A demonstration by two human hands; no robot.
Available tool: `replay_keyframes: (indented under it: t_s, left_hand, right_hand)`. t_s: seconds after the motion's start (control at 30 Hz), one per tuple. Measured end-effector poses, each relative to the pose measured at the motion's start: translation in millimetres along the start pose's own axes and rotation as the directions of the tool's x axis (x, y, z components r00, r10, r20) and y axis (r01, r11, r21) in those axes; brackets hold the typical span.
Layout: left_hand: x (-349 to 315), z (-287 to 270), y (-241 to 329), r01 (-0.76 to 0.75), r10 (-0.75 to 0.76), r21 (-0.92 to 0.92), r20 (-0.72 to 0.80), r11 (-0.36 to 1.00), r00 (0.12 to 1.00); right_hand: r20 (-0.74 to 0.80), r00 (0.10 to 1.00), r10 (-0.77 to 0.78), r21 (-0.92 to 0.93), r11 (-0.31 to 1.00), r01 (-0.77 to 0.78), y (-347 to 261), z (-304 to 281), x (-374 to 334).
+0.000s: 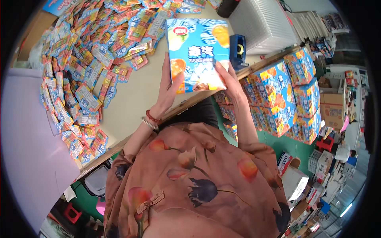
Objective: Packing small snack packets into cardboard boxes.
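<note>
Above the near edge of the table (135, 95), a blue carton (197, 53) printed with orange fruit and ice is held up between both hands; it appears flattened or only partly formed, though that cannot be told for certain; its broad printed face is turned toward the camera, probably so that it can be checked or squared. The left hand (168, 89) is laid along the carton's left edge, fingers extended and only lightly curled, the thumb hidden behind; a red bead bracelet (152, 117) is worn at that wrist. The right hand (229, 81) is closed on the lower right corner, fingers wrapped round the edge, so the carton is steadied from both sides.

Farther out, to the left and far side of the table, flat carton blanks (79, 75) of the same blue and orange print are spread in an overlapping heap, seemingly kept within reach as stock; a blue tape dispenser (238, 49) stands just right of the carton, near the table's right edge. Right of the table, assembled cartons (285, 93) are stacked in a block on the green floor (295, 146); whether they are filled cannot be told. Brown cardboard boxes (332, 107) stand farther right, their contents unclear.
</note>
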State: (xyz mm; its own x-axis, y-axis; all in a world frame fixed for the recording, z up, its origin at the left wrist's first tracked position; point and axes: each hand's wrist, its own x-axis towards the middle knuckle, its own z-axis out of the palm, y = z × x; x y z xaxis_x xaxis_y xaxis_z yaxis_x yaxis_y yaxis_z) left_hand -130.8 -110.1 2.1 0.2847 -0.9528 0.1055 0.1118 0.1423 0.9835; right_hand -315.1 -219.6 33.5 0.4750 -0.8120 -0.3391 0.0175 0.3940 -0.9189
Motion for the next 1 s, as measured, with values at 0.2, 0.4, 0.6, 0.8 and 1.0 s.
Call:
replay_keyframes:
  t_s: [0.2,0.4,0.6,0.8,1.0]
  left_hand:
    - [-25,43,55,-0.365,0.277,0.096,0.482,0.926,0.831]
    - [-34,83,66,-0.533,0.348,0.123,0.631,0.837,0.693]
    - [-20,69,53,-0.418,0.306,0.297,0.357,0.859,0.883]
    - [-23,62,41,-0.204,0.112,0.292,0.304,0.934,0.946]
    - [-30,86,32,-0.149,-0.012,0.443,0.342,0.884,0.940]
  right_hand:
    - [-0.363,0.899,-0.246,0.233,0.910,0.343,24,-76,-120]
    - [-0.528,0.743,-0.412,0.281,0.741,0.610,75,-258,-317]
    - [-0.687,0.702,-0.186,0.252,0.846,0.470,203,-318,-467]
    - [-0.839,0.514,0.178,0.326,0.921,0.212,304,-303,-440]
    - [-0.863,0.348,0.366,0.453,0.865,0.213,393,-363,-377]
